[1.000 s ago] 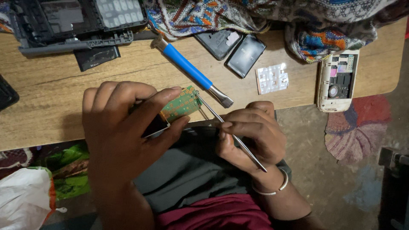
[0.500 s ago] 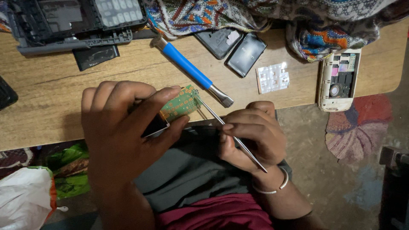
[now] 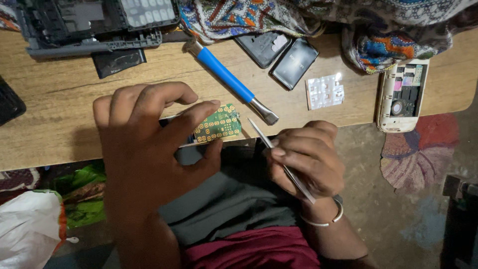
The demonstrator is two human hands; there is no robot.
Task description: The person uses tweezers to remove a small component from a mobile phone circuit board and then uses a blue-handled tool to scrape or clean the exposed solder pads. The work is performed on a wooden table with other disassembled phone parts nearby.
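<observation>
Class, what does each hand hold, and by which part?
Left hand: green circuit board, by its left end. Right hand: thin metal tweezers, at mid-shaft.

Two hands (image 3: 144, 144), one circuit board (image 3: 219, 123), one tweezers (image 3: 279, 159), two batteries (image 3: 294, 62).

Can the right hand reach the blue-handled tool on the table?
Probably yes. The blue-handled tool lies bare on the wooden table, just beyond the right hand, nothing between them. But that hand already holds thin metal tweezers, so its fingers are busy.
</observation>
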